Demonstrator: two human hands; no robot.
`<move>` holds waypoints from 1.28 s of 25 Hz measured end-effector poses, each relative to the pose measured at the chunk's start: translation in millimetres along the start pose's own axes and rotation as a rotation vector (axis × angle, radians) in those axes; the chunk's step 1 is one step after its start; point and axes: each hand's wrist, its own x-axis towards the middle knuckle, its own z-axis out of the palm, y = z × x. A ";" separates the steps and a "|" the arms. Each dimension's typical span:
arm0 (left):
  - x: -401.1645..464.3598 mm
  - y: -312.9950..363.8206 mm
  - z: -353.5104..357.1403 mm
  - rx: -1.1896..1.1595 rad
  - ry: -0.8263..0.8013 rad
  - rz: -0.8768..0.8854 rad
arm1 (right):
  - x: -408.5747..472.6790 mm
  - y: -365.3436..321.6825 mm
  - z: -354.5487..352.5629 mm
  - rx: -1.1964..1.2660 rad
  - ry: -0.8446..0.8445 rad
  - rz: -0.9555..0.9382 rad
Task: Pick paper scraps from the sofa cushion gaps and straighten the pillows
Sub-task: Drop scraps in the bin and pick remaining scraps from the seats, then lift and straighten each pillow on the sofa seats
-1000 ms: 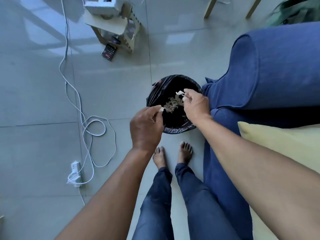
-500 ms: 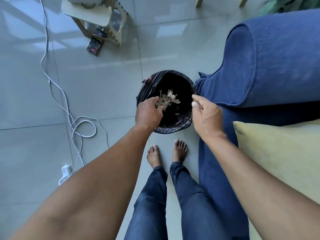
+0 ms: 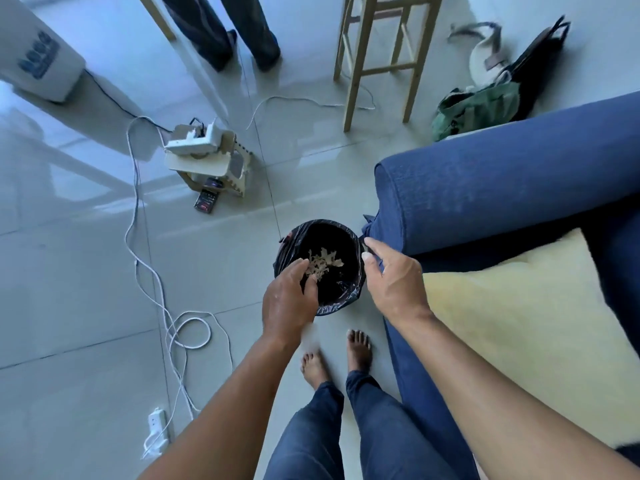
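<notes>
The left hand (image 3: 289, 299), fingers loosely curled, hovers over the bin (image 3: 349, 299); whether it grips scraps (image 3: 323, 263) is unclear. The right hand (image 3: 394, 280), fingers apart and empty, sits at the bin's three o'clock and could tip it.

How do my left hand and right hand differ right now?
The left hand reaches over the bin, fingers curled down toward the scraps; the right hand is beside the rim, fingers straighter and spread. The left hand is over the floor side, the right next to the sofa. Neither plainly holds anything.
</notes>
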 end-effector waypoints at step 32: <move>-99.6 260.9 -32.5 0.218 -0.429 1.314 | -247.2 -9.9 -193.4 -0.106 0.968 0.655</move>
